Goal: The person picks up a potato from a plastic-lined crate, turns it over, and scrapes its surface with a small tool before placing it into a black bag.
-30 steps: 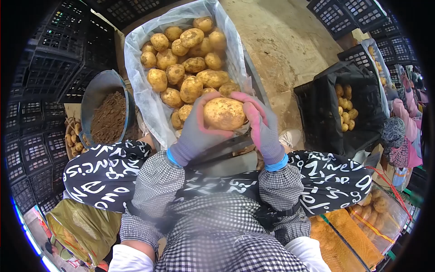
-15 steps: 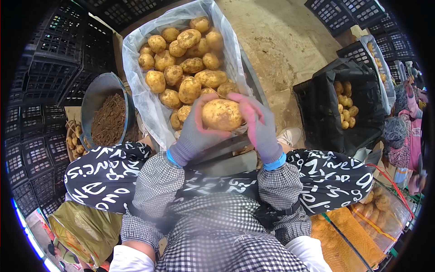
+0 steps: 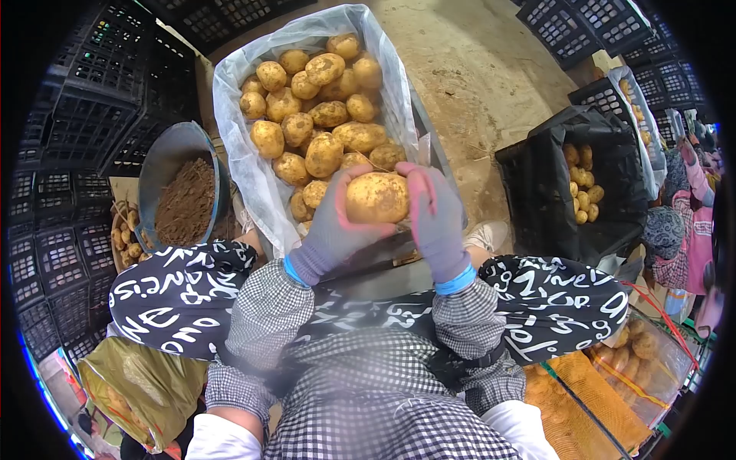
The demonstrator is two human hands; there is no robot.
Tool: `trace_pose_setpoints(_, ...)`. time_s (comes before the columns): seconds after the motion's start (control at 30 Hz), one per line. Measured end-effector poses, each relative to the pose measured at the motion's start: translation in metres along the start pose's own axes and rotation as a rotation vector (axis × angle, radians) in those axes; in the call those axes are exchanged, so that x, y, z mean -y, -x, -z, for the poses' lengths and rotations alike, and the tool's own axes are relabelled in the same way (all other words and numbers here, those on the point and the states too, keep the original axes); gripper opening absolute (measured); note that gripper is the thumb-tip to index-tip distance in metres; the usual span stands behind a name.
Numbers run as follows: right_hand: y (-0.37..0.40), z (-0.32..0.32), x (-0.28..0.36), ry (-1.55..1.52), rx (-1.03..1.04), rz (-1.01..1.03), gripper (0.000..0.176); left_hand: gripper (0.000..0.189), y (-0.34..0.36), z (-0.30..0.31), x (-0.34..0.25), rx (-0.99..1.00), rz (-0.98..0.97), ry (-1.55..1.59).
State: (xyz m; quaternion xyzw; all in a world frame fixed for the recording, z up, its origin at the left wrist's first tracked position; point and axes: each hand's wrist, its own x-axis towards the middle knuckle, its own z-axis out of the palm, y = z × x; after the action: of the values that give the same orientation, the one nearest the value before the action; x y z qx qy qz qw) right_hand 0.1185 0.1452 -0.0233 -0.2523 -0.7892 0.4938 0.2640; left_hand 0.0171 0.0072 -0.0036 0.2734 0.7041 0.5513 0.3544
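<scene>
A large yellow potato (image 3: 377,198) with brown soil marks is held over the near end of a crate lined with white plastic (image 3: 238,157). My left hand (image 3: 337,230), in a grey and pink glove, wraps round its left side. Against its right side rests my right hand (image 3: 435,218), gloved the same way, with the fingers curved in. Below and beyond my hands, many soil-marked potatoes (image 3: 323,153) lie in the lined crate.
A bucket of brown soil (image 3: 184,201) stands at the left, beside stacked black crates (image 3: 92,115). At the right, a crate lined with black plastic (image 3: 537,184) holds potatoes. Bagged potatoes (image 3: 632,360) lie at the lower right. Another person in pink (image 3: 699,238) is at the far right.
The view has shifted slightly, so the lined crate appears a little further right and lower. Both hands still hold the potato, which looks slightly turned.
</scene>
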Motion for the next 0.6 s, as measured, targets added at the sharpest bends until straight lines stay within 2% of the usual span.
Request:
trace_pose_setpoints(0.03, 0.001, -0.004, 0.000, 0.159, -0.076, 0.135, 0.029, 0.085, 0.000, 0.000, 0.002, -0.015, -0.013, -0.046)
trace_pose_setpoints(0.13, -0.001, -0.001, -0.015, 0.229, 0.068, -0.002, 0.026, 0.086, 0.006, 0.000, 0.010, 0.044, -0.134, -0.251)
trace_pose_setpoints(0.17, -0.002, 0.002, -0.019, 0.174, 0.099, -0.075, 0.024, 0.086, 0.009, 0.000, 0.010, 0.058, -0.117, -0.226)
trace_pose_setpoints(0.23, -0.007, 0.008, -0.026, 0.067, 0.156, -0.214, 0.021, 0.086, 0.011, -0.002, 0.008, 0.085, -0.091, -0.173)
trace_pose_setpoints(0.33, -0.007, 0.010, -0.036, -0.367, 0.091, -0.338, 0.024, 0.087, 0.008, -0.005, -0.002, 0.116, 0.034, 0.200)
trace_pose_setpoints(0.37, -0.006, 0.011, -0.036, -0.473, 0.072, -0.377, 0.025, 0.088, 0.008, -0.003, -0.005, 0.103, 0.029, 0.216)
trace_pose_setpoints(0.47, -0.008, 0.024, 0.004, -0.573, 0.066, -0.474, 0.032, 0.088, 0.007, 0.003, -0.010, 0.068, 0.036, 0.310)
trace_pose_setpoints(0.53, -0.010, 0.030, 0.014, -0.580, 0.097, -0.501, 0.038, 0.088, 0.006, 0.003, -0.010, 0.056, 0.065, 0.444)
trace_pose_setpoints(0.6, -0.011, 0.033, 0.024, -0.502, 0.145, -0.507, 0.044, 0.089, 0.005, 0.003, -0.007, 0.045, 0.035, 0.451)
